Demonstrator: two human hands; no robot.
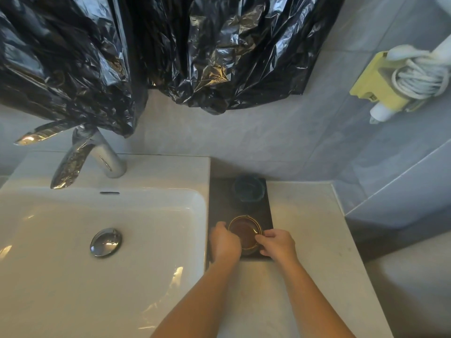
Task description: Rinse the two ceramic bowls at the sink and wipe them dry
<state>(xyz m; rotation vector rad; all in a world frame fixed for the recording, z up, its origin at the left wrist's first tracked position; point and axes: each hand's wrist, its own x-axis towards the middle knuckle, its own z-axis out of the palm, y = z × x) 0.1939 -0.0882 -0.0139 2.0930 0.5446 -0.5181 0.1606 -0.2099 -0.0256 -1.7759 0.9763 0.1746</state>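
A small brown bowl with a gold rim [244,232] sits at the near end of a dark tray [220,198] on the counter right of the sink. My left hand [224,242] grips the bowl's left side and my right hand [275,243] grips its right side. A dark teal bowl [249,190] stands at the far end of the same tray, untouched. The white sink basin [97,240] lies to the left, with a chrome drain plug [106,242] and a chrome tap [85,157] behind it. No water runs.
Crumpled black plastic sheeting [146,50] hangs on the wall above the tap. A yellow holder with a coiled white cord [400,81] is fixed to the right wall. The pale counter [305,228] extends right of the tray to a tiled ledge.
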